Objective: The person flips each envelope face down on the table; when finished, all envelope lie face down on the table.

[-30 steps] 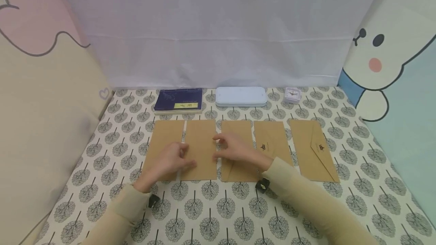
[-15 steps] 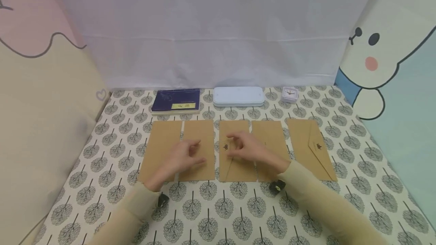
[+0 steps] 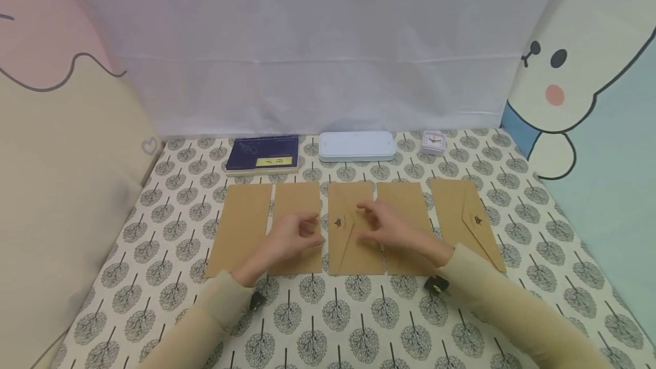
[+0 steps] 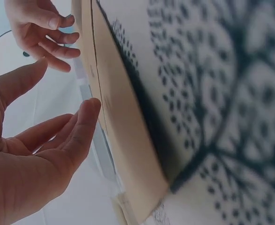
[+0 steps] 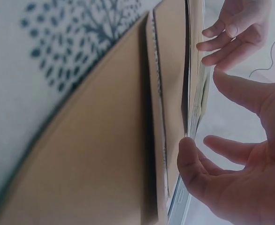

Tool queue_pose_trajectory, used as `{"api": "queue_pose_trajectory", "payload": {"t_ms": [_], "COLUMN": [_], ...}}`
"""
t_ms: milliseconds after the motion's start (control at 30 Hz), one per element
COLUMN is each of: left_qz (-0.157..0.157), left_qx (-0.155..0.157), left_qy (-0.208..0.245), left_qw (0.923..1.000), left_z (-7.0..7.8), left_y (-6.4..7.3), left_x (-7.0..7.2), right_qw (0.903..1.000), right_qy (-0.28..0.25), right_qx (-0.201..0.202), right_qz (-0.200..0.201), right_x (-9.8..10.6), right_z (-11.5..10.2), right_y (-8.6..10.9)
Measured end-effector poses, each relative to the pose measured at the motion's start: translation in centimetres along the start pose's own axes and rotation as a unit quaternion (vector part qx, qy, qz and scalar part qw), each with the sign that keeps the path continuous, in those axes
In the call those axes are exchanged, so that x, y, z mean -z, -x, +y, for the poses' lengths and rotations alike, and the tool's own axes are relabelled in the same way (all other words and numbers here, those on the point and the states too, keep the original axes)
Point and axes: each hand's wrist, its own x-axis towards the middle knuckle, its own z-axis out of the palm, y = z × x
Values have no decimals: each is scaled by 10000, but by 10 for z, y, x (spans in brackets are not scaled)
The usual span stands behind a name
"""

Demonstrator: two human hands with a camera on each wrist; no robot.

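Several brown kraft envelopes lie in a row on the patterned cloth. In the head view my left hand (image 3: 289, 238) hovers over the second envelope from the left (image 3: 297, 198), its fingers loosely bent and holding nothing. My right hand (image 3: 392, 228) is over the gap between the middle envelope (image 3: 340, 201) and the fourth envelope (image 3: 402, 195), also holding nothing. A gap shows between thumb and fingers of my left hand (image 4: 43, 136) in the left wrist view and of my right hand (image 5: 236, 159) in the right wrist view. The middle envelope shows a flap with a small crown print.
The leftmost envelope (image 3: 241, 215) has a plain face; the rightmost envelope (image 3: 456, 209) shows its flap and crown. Behind the row stand a dark blue book (image 3: 261, 151), a pale blue flat case (image 3: 356, 146) and a small lilac clock (image 3: 433, 143). Fabric walls enclose the table.
Both hands have shifted to the right above the envelopes. The right hand has uncovered the middle envelope's crown print and now covers the fourth one's. The view has turned slightly.
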Motion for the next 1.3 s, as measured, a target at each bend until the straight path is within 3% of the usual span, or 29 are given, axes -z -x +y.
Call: {"api": "queue_pose_trajectory", "payload": {"t_ms": [533, 967, 1100, 1300], "left_qz": [-303, -549, -566, -578], "left_qx": [-214, -299, -152, -83], "left_qy": [-597, -506, -489, -416], "left_qw": [9975, 9968, 9971, 9974], "left_z": [8, 8, 10, 13], "left_y": [-14, -20, -20, -20], "left_x": [-11, -17, -17, -17], "right_qw": [9985, 9964, 9955, 9884], "right_qy": [98, -186, -294, -546], "right_qx": [-513, -824, -895, -1417], "right_qz": [157, 41, 39, 31], "right_x": [8, 10, 11, 14], "right_z": [7, 3, 1, -2], "right_y": [2, 2, -1, -5]}}
